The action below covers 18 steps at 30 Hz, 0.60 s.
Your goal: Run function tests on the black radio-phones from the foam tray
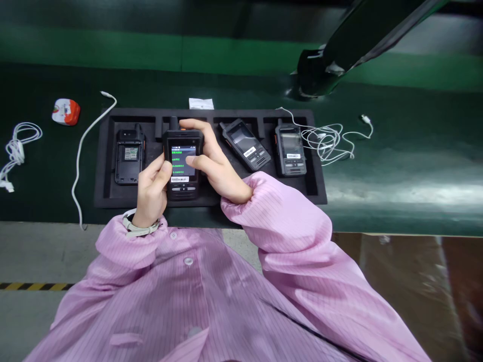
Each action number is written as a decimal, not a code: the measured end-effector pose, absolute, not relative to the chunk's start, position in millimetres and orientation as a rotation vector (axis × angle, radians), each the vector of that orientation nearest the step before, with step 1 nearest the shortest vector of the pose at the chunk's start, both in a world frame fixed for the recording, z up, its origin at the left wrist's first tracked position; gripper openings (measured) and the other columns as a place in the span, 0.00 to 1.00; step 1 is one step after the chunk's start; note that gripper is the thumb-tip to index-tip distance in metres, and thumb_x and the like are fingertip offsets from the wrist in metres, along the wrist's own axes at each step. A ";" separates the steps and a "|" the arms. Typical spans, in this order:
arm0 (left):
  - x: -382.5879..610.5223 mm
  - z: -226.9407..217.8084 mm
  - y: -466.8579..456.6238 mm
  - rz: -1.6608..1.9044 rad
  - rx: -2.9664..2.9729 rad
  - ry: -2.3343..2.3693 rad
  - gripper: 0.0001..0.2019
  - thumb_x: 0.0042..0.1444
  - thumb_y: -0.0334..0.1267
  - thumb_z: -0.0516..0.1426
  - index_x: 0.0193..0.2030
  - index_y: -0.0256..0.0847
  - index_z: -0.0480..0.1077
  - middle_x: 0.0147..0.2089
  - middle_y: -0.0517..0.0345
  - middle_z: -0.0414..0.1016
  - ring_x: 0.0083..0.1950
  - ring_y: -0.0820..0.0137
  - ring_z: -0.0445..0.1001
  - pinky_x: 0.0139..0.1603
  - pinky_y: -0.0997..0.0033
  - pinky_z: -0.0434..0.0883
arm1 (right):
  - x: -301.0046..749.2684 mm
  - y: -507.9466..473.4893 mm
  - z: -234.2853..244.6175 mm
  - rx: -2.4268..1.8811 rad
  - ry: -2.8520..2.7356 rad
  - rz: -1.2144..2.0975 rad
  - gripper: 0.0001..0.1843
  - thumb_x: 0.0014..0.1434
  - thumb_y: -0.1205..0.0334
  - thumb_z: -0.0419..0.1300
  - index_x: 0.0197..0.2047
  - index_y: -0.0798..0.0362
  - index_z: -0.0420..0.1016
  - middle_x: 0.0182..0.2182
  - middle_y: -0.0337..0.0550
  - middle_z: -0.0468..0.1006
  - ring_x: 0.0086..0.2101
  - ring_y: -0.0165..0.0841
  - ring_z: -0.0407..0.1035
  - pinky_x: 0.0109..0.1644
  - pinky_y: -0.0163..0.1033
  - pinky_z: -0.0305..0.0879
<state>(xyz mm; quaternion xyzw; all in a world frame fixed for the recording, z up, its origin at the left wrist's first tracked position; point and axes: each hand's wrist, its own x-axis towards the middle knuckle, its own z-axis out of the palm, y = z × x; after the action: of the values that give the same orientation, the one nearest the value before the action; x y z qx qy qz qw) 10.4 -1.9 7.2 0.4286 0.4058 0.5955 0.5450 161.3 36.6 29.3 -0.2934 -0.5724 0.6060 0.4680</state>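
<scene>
— Nearest the camera, what shows?
— Pink striped sleeves, with a grey wrist strap (pixel 138 227) on the left one
— And the hands?
— Just beyond, the left hand (pixel 153 188) grips the handset (pixel 180 168) by its left edge. The right hand (pixel 215 166) wraps its top and right side, thumb on the lit screen
— Where is the handset?
— Held over the black tray (pixel 103 193), left of centre. Lying in the tray are an open-backed radio (pixel 129 156) to the left, then a tilted radio (pixel 245 144) and a straight radio (pixel 290 149) to the right
— Farther out?
— White cables (pixel 328 141) to the right, a long cable (pixel 81 151) to the left, a red-and-white packet (pixel 66 111) far left
</scene>
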 end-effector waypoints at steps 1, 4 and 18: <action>10.3 7.0 -1.8 1.413 1.020 0.963 0.15 0.65 0.46 0.61 0.53 0.43 0.82 0.55 0.52 0.84 0.66 0.54 0.75 0.67 0.55 0.74 | 161.1 36.8 28.5 -0.711 -1.400 1.487 0.30 0.57 0.60 0.57 0.62 0.51 0.55 0.59 0.45 0.64 0.61 0.38 0.63 0.73 0.50 0.58; 10.1 6.8 -1.8 1.420 1.024 0.972 0.16 0.65 0.46 0.62 0.53 0.43 0.82 0.55 0.53 0.84 0.67 0.54 0.75 0.67 0.55 0.74 | 160.5 37.8 25.2 -0.698 -1.397 1.497 0.30 0.57 0.57 0.55 0.62 0.51 0.54 0.59 0.44 0.65 0.60 0.39 0.64 0.72 0.52 0.59; 10.7 7.8 -3.0 1.409 1.010 0.990 0.14 0.65 0.46 0.61 0.52 0.43 0.82 0.54 0.53 0.84 0.70 0.53 0.72 0.68 0.55 0.73 | 161.2 35.8 31.3 -0.774 -1.433 1.503 0.33 0.54 0.59 0.56 0.62 0.48 0.53 0.62 0.45 0.62 0.63 0.41 0.62 0.72 0.51 0.59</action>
<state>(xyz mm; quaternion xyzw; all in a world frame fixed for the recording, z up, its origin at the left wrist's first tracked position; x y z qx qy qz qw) 10.7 -3.0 7.8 0.4251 0.4170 0.5933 0.5417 161.2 35.8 31.3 -0.3126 -0.5786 0.6069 0.4463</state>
